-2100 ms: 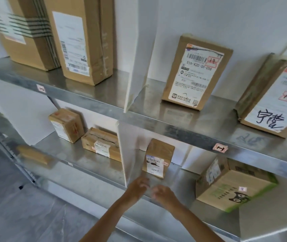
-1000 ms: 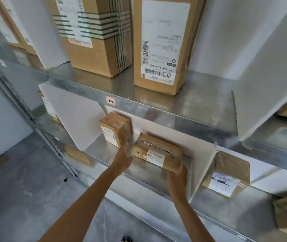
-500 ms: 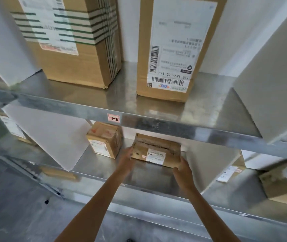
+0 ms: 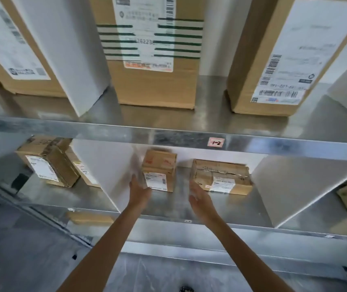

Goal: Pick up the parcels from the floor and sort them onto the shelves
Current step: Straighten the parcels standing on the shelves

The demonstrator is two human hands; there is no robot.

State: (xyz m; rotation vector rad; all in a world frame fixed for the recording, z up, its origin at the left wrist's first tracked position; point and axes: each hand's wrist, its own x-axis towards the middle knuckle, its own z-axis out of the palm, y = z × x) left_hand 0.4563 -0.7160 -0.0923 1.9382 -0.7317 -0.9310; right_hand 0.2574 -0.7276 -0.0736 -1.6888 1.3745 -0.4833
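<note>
Reach at shelf (image 4: 168, 205), centre frame; we hold nothing.
Our right hand (image 4: 199, 197), fingers straight and together, is nearer the flat parcel (image 4: 221, 175), which lies just right of its fingertips on the shelf, long axis left-right. Our left hand (image 4: 138, 192), fingers likewise straight, sits beside the small box (image 4: 158, 171). Taped, creased brown cardboard; shiny metal.

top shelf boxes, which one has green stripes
The middle cardboard box: dark green stripes cross its label; the left box and right box have plain labels.

A white wall (image 4: 212, 49) backs galvanised metal shelving (image 4: 105, 131) split by white divider boards (image 4: 295, 186), above a grey floor (image 4: 20, 260).
</note>
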